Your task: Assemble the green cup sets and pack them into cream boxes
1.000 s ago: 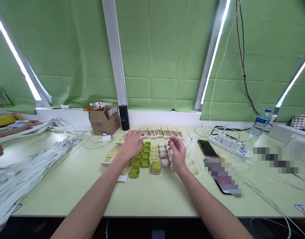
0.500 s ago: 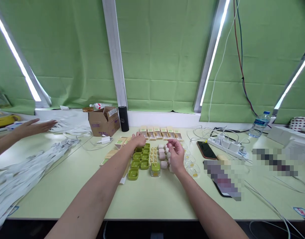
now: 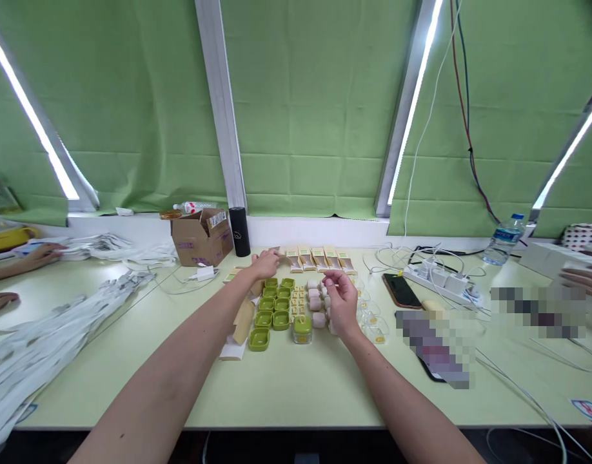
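Observation:
My left hand (image 3: 266, 264) is closed on a small cardboard box (image 3: 276, 249) at the left end of a row of open window boxes (image 3: 320, 259). Below it stand two columns of green square cups (image 3: 266, 303). Small yellow pieces (image 3: 298, 298) lie beside them. My right hand (image 3: 342, 301) hovers with curled fingers over pale pink and white rounded blocks (image 3: 315, 303); I cannot make out what it holds, if anything. A clear container with a green lid (image 3: 302, 328) stands in front. Clear cups (image 3: 376, 330) are partly hidden behind my right hand.
Left are white strips (image 3: 83, 316) and another person's hands (image 3: 42, 256). At the back stand a brown carton (image 3: 202, 238) and a black cylinder (image 3: 239, 232). Right are a phone (image 3: 401, 291), a power strip (image 3: 441, 287), cables and a water bottle (image 3: 503, 240). Another hand (image 3: 586, 280) shows far right.
My left hand has drawn slightly left with the box from the row's left end. My right hand stays nearly still. The person at left has lowered a hand; another hand has appeared far right.

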`<act>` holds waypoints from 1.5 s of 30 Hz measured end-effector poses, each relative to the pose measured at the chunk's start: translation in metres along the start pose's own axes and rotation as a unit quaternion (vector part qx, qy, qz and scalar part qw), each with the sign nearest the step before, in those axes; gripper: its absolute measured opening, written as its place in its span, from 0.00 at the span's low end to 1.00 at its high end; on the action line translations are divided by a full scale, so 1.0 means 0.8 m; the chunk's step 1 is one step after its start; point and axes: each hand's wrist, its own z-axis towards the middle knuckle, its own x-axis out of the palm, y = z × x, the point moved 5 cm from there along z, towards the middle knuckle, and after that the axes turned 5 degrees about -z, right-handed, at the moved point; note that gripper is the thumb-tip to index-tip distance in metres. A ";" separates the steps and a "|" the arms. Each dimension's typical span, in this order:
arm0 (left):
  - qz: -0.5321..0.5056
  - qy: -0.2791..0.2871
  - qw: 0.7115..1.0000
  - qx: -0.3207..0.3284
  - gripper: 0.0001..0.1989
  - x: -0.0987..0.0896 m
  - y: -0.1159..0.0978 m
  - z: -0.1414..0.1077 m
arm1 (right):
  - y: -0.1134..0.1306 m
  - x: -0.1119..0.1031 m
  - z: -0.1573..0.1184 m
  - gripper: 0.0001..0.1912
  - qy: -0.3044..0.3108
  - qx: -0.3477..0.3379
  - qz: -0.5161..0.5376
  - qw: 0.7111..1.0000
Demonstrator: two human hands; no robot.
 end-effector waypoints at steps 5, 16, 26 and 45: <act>-0.059 -0.066 0.996 0.017 0.17 -0.039 -0.004 -0.009 | -0.002 0.002 0.000 0.12 0.006 -0.001 0.001 1.000; -0.104 -0.247 0.946 0.180 0.22 -0.065 -0.105 -0.134 | -0.001 0.010 -0.002 0.13 0.037 0.025 0.024 0.999; -0.031 -0.201 0.932 0.302 0.25 -0.011 -0.152 -0.203 | 0.001 0.026 0.003 0.30 0.089 0.084 0.147 0.981; -0.245 -0.271 0.908 0.205 0.19 -0.019 -0.153 -0.198 | 0.029 0.019 0.001 0.25 0.092 0.051 0.138 0.985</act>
